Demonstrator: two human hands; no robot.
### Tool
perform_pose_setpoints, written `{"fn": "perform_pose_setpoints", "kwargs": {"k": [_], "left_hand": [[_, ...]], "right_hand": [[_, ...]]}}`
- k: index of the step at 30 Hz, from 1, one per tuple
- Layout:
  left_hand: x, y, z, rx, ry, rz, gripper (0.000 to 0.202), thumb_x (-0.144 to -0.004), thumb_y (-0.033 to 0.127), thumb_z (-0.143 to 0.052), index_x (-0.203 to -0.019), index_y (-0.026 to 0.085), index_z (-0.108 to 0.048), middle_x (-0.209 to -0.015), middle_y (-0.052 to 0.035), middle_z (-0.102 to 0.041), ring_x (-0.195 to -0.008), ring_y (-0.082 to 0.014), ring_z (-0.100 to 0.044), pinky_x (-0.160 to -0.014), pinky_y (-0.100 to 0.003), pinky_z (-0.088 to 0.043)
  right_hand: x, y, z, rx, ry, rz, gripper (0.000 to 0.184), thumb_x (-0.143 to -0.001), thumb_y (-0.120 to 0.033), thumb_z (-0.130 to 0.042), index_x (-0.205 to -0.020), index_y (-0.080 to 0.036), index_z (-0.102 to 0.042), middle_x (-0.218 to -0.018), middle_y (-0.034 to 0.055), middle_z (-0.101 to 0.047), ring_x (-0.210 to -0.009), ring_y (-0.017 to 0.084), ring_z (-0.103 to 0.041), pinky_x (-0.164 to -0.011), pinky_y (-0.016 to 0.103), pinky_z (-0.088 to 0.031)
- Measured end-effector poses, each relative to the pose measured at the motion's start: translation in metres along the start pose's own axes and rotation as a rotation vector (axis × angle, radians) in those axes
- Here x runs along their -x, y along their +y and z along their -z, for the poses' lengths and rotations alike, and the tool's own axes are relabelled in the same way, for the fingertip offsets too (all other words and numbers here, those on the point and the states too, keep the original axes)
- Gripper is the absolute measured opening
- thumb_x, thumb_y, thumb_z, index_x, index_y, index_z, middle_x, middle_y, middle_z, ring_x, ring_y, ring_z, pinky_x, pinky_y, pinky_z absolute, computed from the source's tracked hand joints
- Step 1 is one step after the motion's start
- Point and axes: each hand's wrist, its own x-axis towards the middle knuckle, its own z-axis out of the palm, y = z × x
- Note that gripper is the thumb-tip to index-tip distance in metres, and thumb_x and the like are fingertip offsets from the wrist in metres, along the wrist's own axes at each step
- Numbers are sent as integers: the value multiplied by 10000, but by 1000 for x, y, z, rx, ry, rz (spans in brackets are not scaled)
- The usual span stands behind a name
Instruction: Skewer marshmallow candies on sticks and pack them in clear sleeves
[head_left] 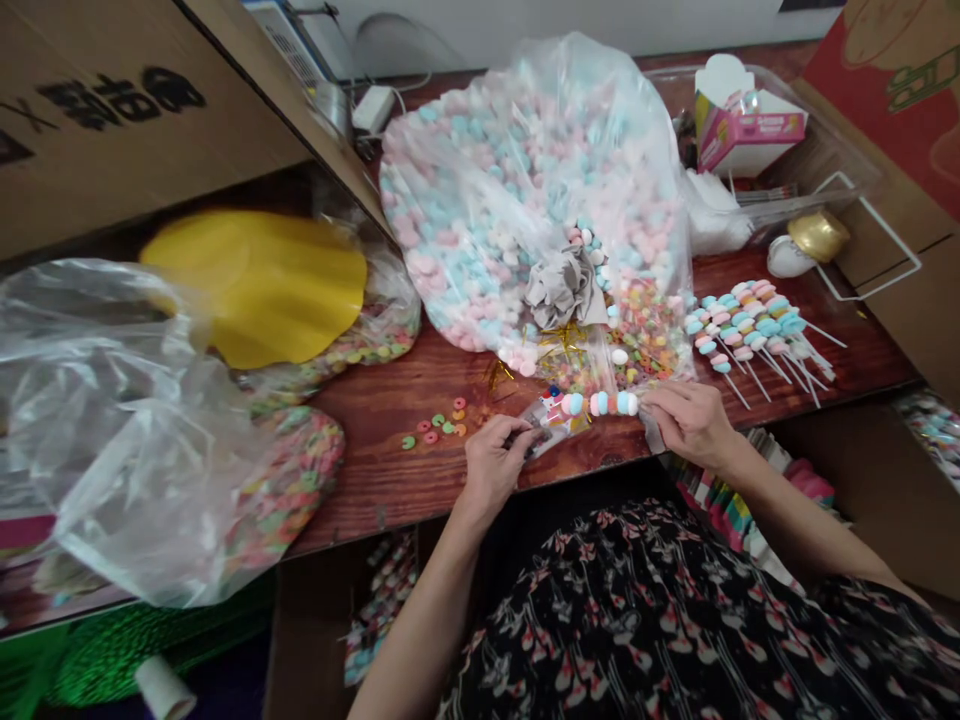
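Observation:
A marshmallow skewer point(613, 403) in pink, white, blue and orange lies level between my hands, above the table's front edge. My right hand point(694, 420) is closed at its right end, where the fingers hide the stick. Some pale, thin film or paper hangs below those fingers. At the other end, my left hand point(497, 455) pinches the edge of a small clear plastic bag point(553, 428) with a coloured print. The skewer's left end overlaps this bag; whether it is inside I cannot tell. Loose ring candies point(442, 425) lie left of the bag.
Behind my hands stand a big bag of marshmallows point(480, 200) and a bag of ring candies point(652, 335). Finished skewers point(757, 325) lie at right, below a clear tray point(832, 120). Candy bags point(277, 480), a yellow disc point(255, 280) and a cardboard box point(150, 120) fill the left.

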Motion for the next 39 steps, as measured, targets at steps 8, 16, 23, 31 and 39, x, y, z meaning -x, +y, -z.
{"fn": "perform_pose_setpoints", "kwargs": {"k": [8,16,23,31,39], "left_hand": [[0,-2,1,34,-28,-44,170,-844,312,-650,-732,192,-695,-708,-13,-681,-653,-127,-619,-629,-241,-472],[-3,1,1,53,-104,-169,156,-862,264,-620,-738,195,-683,-703,-22,-671,-667,-137,-613,-652,-258,-470],[-3,3,2,-15,-76,-258,134,-873,258,-605,-782,194,-679,-753,-39,-662,-707,-151,-597,-689,-286,-473],[-18,24,8,-340,-123,-431,386,-835,278,-631,-1197,161,-568,-1169,-149,-598,-1088,-287,-526,-929,-455,-421],[-25,39,-2,-230,-424,-267,240,-879,318,-576,-1077,183,-559,-897,-52,-626,-803,-201,-589,-715,-307,-447]], "right_hand": [[-14,-2,3,83,-114,92,228,-904,-188,-478,-909,-191,-706,-813,58,-684,-743,151,-587,-678,269,-411],[-43,-8,5,188,-160,299,205,-880,-161,-496,-781,-189,-673,-737,34,-632,-686,144,-486,-635,293,-295],[-50,-8,-9,121,-187,373,179,-876,-160,-509,-808,-201,-670,-741,23,-648,-700,147,-476,-648,304,-278],[-56,1,-1,29,-17,386,162,-876,-181,-533,-815,-198,-682,-722,9,-652,-683,133,-501,-640,283,-298],[-56,-8,2,17,-5,472,175,-884,-163,-503,-799,-193,-653,-720,4,-640,-682,130,-501,-646,274,-334]]}}
